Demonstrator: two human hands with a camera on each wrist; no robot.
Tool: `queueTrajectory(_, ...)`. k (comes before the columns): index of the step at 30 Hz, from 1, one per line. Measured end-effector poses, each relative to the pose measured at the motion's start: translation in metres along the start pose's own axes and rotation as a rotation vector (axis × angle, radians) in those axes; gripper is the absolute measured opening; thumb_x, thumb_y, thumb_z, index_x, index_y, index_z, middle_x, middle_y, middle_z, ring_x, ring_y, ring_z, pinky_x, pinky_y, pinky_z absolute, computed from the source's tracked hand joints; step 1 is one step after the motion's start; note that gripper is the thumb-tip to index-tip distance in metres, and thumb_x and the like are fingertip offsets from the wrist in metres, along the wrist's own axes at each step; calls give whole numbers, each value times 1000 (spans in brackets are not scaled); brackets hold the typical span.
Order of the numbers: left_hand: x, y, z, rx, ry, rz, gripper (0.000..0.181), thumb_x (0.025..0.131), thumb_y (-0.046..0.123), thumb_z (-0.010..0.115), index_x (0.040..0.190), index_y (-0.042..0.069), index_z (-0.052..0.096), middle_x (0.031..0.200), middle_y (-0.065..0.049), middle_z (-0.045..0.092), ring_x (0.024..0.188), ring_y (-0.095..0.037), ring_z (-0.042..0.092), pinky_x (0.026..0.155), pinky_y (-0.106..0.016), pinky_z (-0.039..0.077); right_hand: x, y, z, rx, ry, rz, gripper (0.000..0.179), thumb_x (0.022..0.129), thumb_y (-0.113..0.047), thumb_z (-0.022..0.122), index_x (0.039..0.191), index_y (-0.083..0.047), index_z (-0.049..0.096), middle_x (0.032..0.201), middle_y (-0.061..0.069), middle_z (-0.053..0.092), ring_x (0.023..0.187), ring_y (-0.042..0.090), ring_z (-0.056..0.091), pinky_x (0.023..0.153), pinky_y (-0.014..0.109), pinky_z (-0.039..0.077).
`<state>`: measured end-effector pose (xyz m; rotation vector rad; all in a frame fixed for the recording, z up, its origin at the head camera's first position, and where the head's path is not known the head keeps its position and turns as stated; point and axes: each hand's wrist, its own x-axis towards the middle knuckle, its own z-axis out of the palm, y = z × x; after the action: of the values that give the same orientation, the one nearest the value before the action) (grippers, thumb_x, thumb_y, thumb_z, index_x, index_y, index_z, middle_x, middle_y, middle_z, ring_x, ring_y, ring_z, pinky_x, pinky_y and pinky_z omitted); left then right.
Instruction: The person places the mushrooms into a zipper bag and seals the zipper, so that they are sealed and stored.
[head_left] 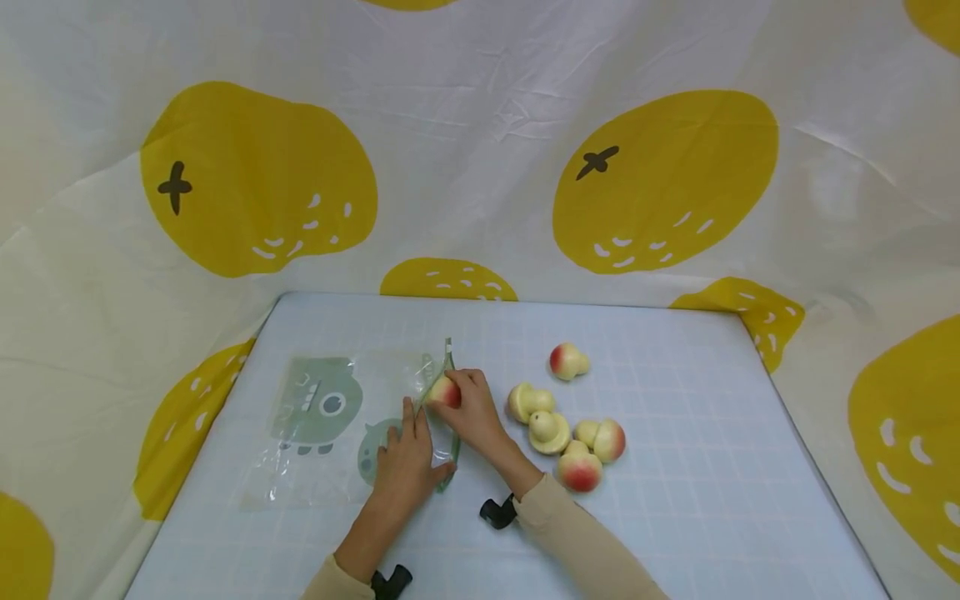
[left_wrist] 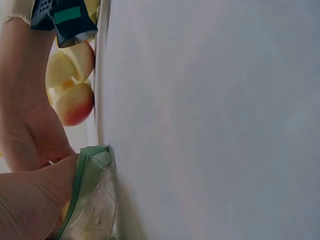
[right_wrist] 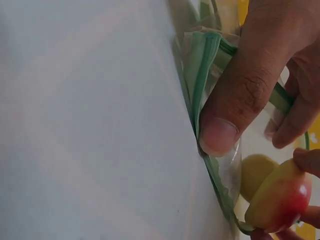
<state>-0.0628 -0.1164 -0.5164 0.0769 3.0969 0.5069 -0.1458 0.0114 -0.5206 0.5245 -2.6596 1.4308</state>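
- Right hand [head_left: 477, 414] is pinching one toy [right_wrist: 282, 202] at the mouth of the bag [head_left: 318, 408]; the grip is narrow, fingertips on its red-yellow cap.
- Left hand [head_left: 408, 462] is resting on the mouth edge, thumb and fingers spreading wide.
- Passing the toy through cleanly is likely needing both lips kept apart, pale end leading, nothing catching on the green zip [right_wrist: 204, 75], release only once the whole cap is clear of it.
- Bag is lying mostly flat toward the desk's [head_left: 712, 500] left edge, mouth facing the right edge.
- Contents: no toy is showing deep inside the clear film; nearer the mouth, can't tell.
- Five loose toys are sitting between bag and right edge: one [head_left: 567, 362] nearest the far edge, four [head_left: 551, 433] bunching farther from it.
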Motion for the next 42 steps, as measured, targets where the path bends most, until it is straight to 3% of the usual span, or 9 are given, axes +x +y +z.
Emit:
queueTrajectory(9,-1,4,-1,10,11,-13,105,72,43,90,145,-11,37,156,-34,24,118,-59,48,82,-74,45,1,4,7,28,38,50,56,83,-28,83,127,0,65,111,15,50,101,25,49,81,33,47)
queueTrajectory(14,-2,4,-2,7,10,-9,107,72,44,90,146,-11,35,156,-33,24,118,-59,48,82,-73,45,5,9,11,135,84,116,48,82,-23,85,120,0,67,101,12,54,84,20,53,67,25,46)
queueTrajectory(18,-3,4,-3,11,17,-2,109,72,44,90,147,-12,33,157,-33,22,119,-59,48,82,-72,45,6,9,12,248,100,173,40,84,-19,83,117,-2,67,98,13,57,78,18,60,65,25,51)
queueTrajectory(23,-4,3,-2,18,43,6,110,71,44,90,148,-12,33,158,-31,21,118,-59,49,81,-71,46,4,8,13,437,69,265,37,88,-13,78,120,0,65,99,14,66,85,21,68,73,27,54)
queueTrajectory(28,-4,2,1,28,57,9,114,71,45,90,149,-12,31,160,-29,19,118,-59,49,82,-71,45,3,13,18,753,24,294,36,92,8,65,128,13,58,114,30,64,104,36,67,89,35,54)
queueTrajectory(31,-4,1,3,43,70,14,113,70,46,90,149,-12,32,160,-28,18,118,-60,49,81,-71,46,2,12,19,911,-11,327,36,94,15,56,130,16,54,121,34,60,112,39,63,94,40,51)
queueTrajectory(38,-5,5,1,84,98,37,110,69,47,90,147,-10,37,160,-28,20,119,-60,48,82,-71,46,6,11,20,1057,-100,386,36,99,11,48,135,13,53,125,24,63,111,26,65,97,43,49)
queueTrajectory(42,-6,7,0,90,108,43,111,69,46,91,147,-10,36,159,-28,21,119,-60,48,81,-71,46,11,12,22,1119,-173,438,43,99,10,45,142,8,48,135,23,57,124,28,57,102,42,45)
